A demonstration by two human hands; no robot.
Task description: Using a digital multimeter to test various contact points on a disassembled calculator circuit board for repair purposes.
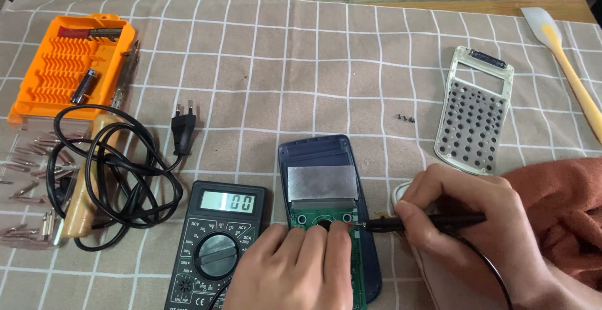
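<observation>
right hand (464, 219): fingers pinched around a black probe (426, 222), held like a pen, its lead trailing off toward the lower right.
probe tip: touching the right edge of the green board (342, 222), just beside the left fingertips.
left hand (295, 266): fingers pressed flat on the board, steadying it; whether anything is gripped beneath them cannot be told.
board: lying in the open blue case (320, 178), low in the middle of the checked cloth (313, 65), silvery screen panel above it.
meter (216, 247): black, just left of the case, grey display lit, round dial below; white markings ring the dial.
risk, slip: in my judgement the probe tip could skid off its small contact, since the board rests loose in the case and only finger pressure holds it.
risk, bridging: a skidding tip might touch two neighbouring points and give a false reading.
risk, screws: the tiny dark screws (406, 119) lie loose on the cloth and a tug on it could scatter them.
front cover (475, 112): pale, full of key holes, apart at upper right.
orange tray (72, 65): upper left, dark label strip along its top edge, a battery inside.
soldering iron (84, 184): wooden handle, black cable coiled over it, plug (185, 128) nearby.
spatula (564, 53): far right.
</observation>
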